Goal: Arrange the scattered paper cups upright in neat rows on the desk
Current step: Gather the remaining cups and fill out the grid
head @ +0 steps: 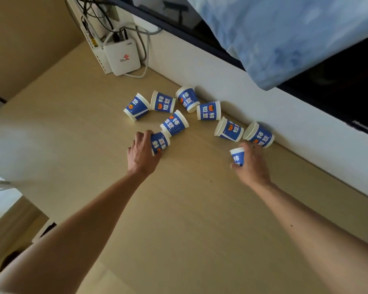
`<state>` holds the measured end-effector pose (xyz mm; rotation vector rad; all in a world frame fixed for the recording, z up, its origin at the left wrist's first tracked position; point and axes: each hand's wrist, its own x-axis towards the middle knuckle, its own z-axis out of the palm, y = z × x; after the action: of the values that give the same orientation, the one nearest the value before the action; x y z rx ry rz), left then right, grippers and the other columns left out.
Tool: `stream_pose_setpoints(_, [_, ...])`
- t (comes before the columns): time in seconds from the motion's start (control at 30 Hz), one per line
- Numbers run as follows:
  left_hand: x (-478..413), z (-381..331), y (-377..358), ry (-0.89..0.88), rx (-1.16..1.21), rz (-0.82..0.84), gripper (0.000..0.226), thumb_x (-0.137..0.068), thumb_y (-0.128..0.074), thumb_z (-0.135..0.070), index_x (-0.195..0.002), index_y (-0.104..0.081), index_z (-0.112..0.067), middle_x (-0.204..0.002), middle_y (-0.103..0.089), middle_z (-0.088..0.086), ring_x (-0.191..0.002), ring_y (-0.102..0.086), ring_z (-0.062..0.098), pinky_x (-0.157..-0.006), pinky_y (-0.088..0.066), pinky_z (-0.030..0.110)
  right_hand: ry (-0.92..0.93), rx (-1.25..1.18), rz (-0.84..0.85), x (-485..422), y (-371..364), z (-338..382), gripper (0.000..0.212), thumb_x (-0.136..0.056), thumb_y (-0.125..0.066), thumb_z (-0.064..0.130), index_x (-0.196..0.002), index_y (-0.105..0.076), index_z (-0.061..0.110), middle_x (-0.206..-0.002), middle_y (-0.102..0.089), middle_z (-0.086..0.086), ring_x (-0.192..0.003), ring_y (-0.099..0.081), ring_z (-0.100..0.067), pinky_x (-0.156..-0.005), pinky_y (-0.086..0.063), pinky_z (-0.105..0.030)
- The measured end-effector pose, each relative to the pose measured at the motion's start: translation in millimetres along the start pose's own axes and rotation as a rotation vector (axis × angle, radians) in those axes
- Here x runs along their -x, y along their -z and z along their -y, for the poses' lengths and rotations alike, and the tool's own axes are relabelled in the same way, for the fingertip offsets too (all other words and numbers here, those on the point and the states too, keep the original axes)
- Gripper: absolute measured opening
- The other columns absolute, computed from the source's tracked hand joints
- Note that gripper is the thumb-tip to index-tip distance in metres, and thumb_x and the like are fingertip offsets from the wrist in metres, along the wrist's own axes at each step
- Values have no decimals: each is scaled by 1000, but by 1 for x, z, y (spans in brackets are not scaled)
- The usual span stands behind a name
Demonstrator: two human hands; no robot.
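1. While seven loose cups [174, 123] lie scattered across the far part of the desk [179, 219], most of them tipped on their sides with rims facing different ways, each hand has hold of one more.
2. The left hand [141, 153] has its fingers curled round the near cup [160, 143], which sits just beside a loose cup in the middle of the cluster. Whether it rests on the desk or is lifted cannot be told.
3. The right hand [253, 164] is wrapped round the right cup [237, 157], close in front of the two loose cups nearest the white back panel [221, 81].
4. All the cups look alike: small paper tumblers with deep blue walls, a white band at rim and base, and a white inside.
5. Each wall carries large white Chinese characters, 柿 and 如意 being readable, next to a small round orange emblem.
6. At the desk's far left stands a white router [122, 56] with a red knot-shaped logo; the small print beneath it is too blurred to read. Cables [106, 15] rise behind it.
7. Above the back panel hangs a dark screen [338, 81], partly covered by a blue-and-white cloth [285, 35]. Faint lettering on the screen's frame is unreadable.
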<state>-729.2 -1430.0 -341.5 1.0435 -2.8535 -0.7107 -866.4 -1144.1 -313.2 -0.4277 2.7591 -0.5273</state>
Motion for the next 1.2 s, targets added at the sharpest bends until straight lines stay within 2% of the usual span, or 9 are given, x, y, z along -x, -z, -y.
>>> stream_pose_setpoints(0.1, [26,-12,-7,-101,46,27,63,-73,-77,-37,-126,-46,-26,-114,-46,3,-101,-55,26,-82,-53,46,-52,9,1,18,-4,-9,56,-81,-78,21,-129,-49,19,-129,-45,-11,-105,-60,-37,-77,-50,-39])
stream_pose_setpoints(0.23, [60,-37,-14,-194,153,35,71,-66,-81,-47,-125,-46,-28,-115,-54,-4,-101,-51,20,-81,-50,35,-66,-147,-38,43,-5,-26,57,-78,-79,16,-126,-49,21,-118,-51,-9,-100,-59,-32,-78,-48,-35])
stream_pose_setpoints(0.33, [85,-61,-19,-236,248,61,74,-63,-79,-55,-124,-43,-32,-118,-55,-9,-104,-49,15,-82,-46,30,-99,-360,-103,69,1,-40,69,-72,-81,8,-131,-47,19,-119,-51,-8,-101,-56,-26,-80,-45,-29])
stream_pose_setpoints(0.43, [113,-89,-26,-283,331,93,71,-63,-78,-59,-122,-46,-37,-113,-51,-13,-102,-49,11,-80,-46,27,-201,-540,-103,100,9,-56,89,-68,-82,2,-145,-38,11,-133,-47,-8,-112,-54,-22,-95,-51,-36])
stream_pose_setpoints(0.6, [170,-135,-43,-349,430,151,77,-63,-83,-50,-131,-50,-38,-113,-48,-13,-96,-51,2,-82,-45,18,-328,-697,-124,160,25,-102,65,-66,-82,0,-125,-55,8,-123,-49,-10,-105,-61,-25,-93,-54,-49])
stream_pose_setpoints(0.73, [222,-172,-63,-359,483,201,89,-61,-87,-39,-137,-42,-27,-122,-47,-16,-103,-44,-6,-82,-36,3,-352,-816,-179,210,41,-149,65,-66,-81,-1,-123,-54,14,-123,-50,-10,-108,-61,-25,-91,-55,-51])
stream_pose_setpoints(0.9, [297,-230,-97,-396,516,307,89,-59,-91,-30,-134,-42,-25,-115,-48,-15,-102,-46,0,-73,-36,-5,-396,-940,-344,281,61,-225,67,-67,-81,-3,-123,-53,21,-123,-59,-6,-106,-64,-19,-90,-57,-39])
stream_pose_setpoints(1.03, [352,-278,-121,-455,536,373,83,-59,-91,-26,-127,-44,-26,-113,-47,-26,-98,-47,1,-73,-37,-3,-452,-994,-441,333,70,-291,65,-67,-84,-1,-120,-55,24,-114,-67,5,-96,-68,-6,-75,-54,-17])
stream_pose_setpoints(1.2, [404,-331,-145,-521,548,417,74,-59,-92,-21,-116,-46,-33,-111,-52,-19,-99,-55,7,-75,-43,3,-545,-1015,-534,380,78,-363,65,-68,-85,7,-121,-55,31,-111,-68,14,-95,-67,-4,-74,-54,-17])
